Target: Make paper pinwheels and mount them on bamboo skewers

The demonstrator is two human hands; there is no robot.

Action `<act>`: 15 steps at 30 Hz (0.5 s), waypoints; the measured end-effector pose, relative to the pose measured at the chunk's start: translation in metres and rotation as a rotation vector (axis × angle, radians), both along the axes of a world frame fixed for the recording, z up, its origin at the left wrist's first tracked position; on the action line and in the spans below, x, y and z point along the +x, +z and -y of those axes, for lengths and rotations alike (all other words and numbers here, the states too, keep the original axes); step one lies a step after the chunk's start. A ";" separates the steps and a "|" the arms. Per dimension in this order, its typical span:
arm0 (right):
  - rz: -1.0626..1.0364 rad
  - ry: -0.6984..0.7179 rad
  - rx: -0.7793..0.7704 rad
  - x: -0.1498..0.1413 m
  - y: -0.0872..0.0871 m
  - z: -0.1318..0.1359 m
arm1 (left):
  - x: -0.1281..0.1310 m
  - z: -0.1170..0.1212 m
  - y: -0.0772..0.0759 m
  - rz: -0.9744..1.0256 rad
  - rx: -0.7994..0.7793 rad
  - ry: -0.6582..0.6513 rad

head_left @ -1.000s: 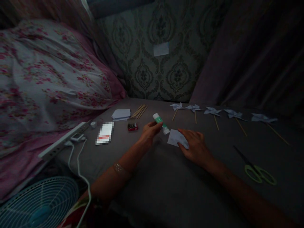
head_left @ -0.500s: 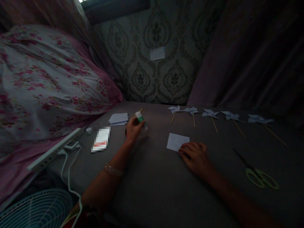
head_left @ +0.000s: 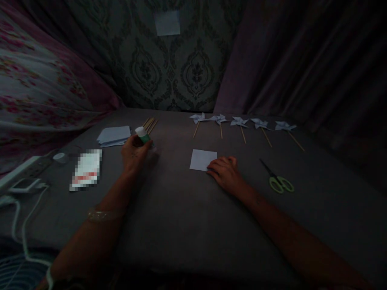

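Observation:
My left hand [head_left: 134, 155] is wrapped round a green and white glue stick [head_left: 143, 135], tilted, at the left, in front of several thin wooden sticks [head_left: 152, 126]. A small white paper square [head_left: 202, 159] lies flat in the middle of the grey surface. At its lower right corner is my right hand [head_left: 225, 172], its bent fingers close together and gripping the paper's edge; the fingertips are partly hidden. Beside my left hand sits a stack of white paper [head_left: 113, 135].
Several paper pinwheels [head_left: 240, 122] on sticks lie in a row at the back. Green-handled scissors [head_left: 277, 179] rest at the right. Leftward are a blurred-out white packet [head_left: 87, 169], a white cap [head_left: 60, 157] and a power strip [head_left: 22, 171] with cables. A fan [head_left: 21, 272] shows at the lower left.
My left hand has carried the glue stick leftward, away from the paper, toward the wooden sticks. The paper square now lies flat, with my right hand at its corner. The view has shifted.

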State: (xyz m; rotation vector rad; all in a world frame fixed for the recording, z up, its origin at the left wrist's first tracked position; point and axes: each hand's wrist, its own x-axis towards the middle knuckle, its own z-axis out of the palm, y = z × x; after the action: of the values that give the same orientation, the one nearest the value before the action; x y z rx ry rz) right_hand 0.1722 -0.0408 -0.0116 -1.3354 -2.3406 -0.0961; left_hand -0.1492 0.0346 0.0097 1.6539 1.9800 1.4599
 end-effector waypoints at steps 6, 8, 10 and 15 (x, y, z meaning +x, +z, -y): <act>0.147 0.079 0.049 0.002 0.004 0.000 | 0.004 0.004 0.007 -0.020 -0.015 0.074; 0.181 0.097 0.062 0.003 0.005 0.000 | 0.006 0.006 0.009 -0.037 -0.031 0.090; 0.203 0.114 0.067 0.005 0.006 0.000 | 0.007 0.007 0.011 -0.047 -0.042 0.109; 0.183 0.151 0.036 0.011 0.006 -0.003 | 0.008 0.008 0.011 -0.075 -0.067 0.132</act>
State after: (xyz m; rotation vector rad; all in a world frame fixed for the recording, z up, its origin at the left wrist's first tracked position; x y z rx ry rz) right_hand 0.1829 -0.0378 -0.0054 -1.1725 -2.5709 -0.2217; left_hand -0.1414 0.0265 0.0212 1.6003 2.1914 1.3765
